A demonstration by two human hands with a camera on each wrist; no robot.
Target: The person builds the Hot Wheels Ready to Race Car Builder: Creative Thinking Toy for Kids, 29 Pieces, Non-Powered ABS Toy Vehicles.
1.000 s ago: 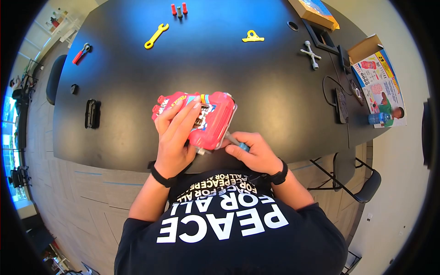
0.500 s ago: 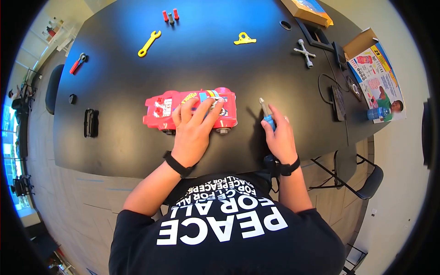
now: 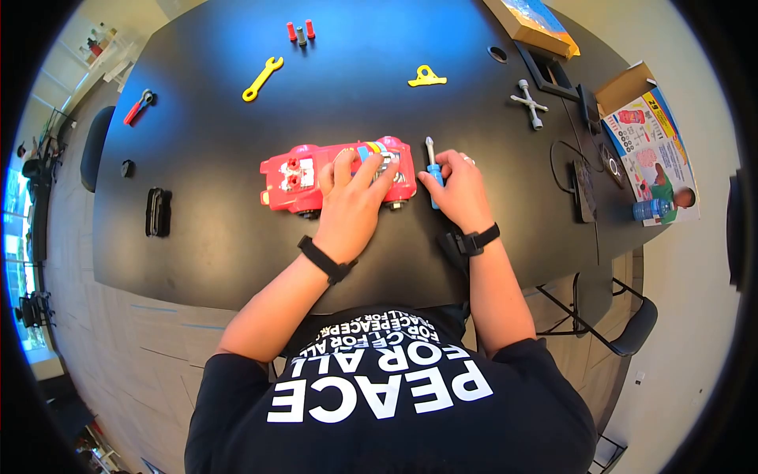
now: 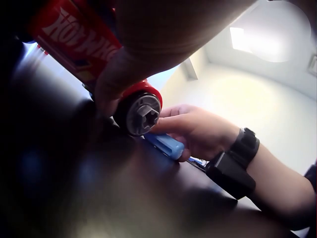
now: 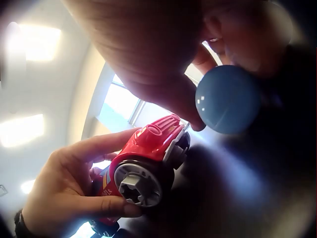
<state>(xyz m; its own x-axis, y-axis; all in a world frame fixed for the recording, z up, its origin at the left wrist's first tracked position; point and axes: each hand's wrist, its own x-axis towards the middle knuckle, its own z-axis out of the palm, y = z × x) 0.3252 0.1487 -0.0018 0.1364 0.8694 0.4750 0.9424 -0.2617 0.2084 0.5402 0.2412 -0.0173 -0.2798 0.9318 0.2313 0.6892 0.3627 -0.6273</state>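
Observation:
A red toy car (image 3: 276,178) stands on its wheels on the black table. My left hand (image 3: 347,213) grips it from above, fingers across its roof. The right wrist view shows the left thumb against its near side, beside a grey wheel (image 5: 138,184). To the right of the car is a screwdriver (image 3: 435,180) with a blue handle and grey shaft, its tip pointing away from me. My right hand (image 3: 463,193) pinches the handle (image 4: 167,146) between thumb and fingers, close over the table.
Farther back lie a yellow wrench (image 3: 263,79), a yellow bracket-like part (image 3: 427,77) and a grey cross wrench (image 3: 529,104). Red and grey pegs (image 3: 302,35) stand behind them. At left are a red-handled ratchet (image 3: 138,107) and a black case (image 3: 158,212); at right, a printed box (image 3: 651,138) and a bottle (image 3: 651,209).
The car, tilted up in my left hand near the table edge, has been set down on its wheels. My right hand has drawn the screwdriver away from it, then lowered it beside the car.

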